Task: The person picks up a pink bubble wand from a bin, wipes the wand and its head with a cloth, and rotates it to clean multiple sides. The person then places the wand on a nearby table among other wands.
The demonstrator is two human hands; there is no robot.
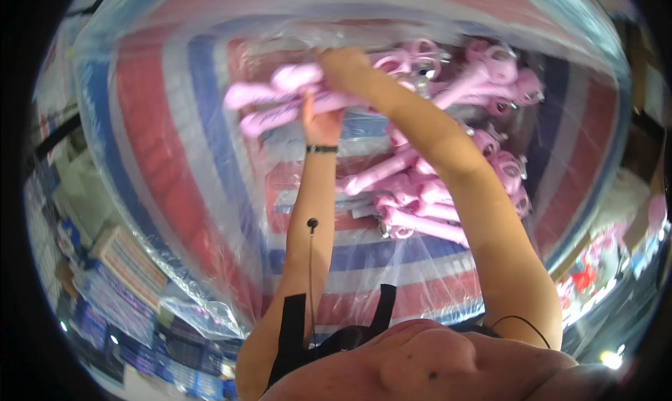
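Observation:
Inside a large striped woven bag (143,149) lie several pink plastic things (381,173), each with a long handle and a rounded, ring-like head. At the far side, my left hand (323,126), with a black band at its wrist, closes round a pink handle (269,119) from below, thumb up. Reaching across from the right, my right hand (341,70) lies over the pink handles just beyond, fingers curled down and partly hidden. The handles' ends stick out to the left of both hands. More pink pieces (490,72) are heaped to the right.
A clear plastic liner (231,261) covers the bag's inside walls and wrinkles near my left arm. Outside the bag, stacked packages (126,268) stand at the left. Pink and red goods (584,282) sit at the right. A thin cord with a black knob (313,224) hangs before my left forearm.

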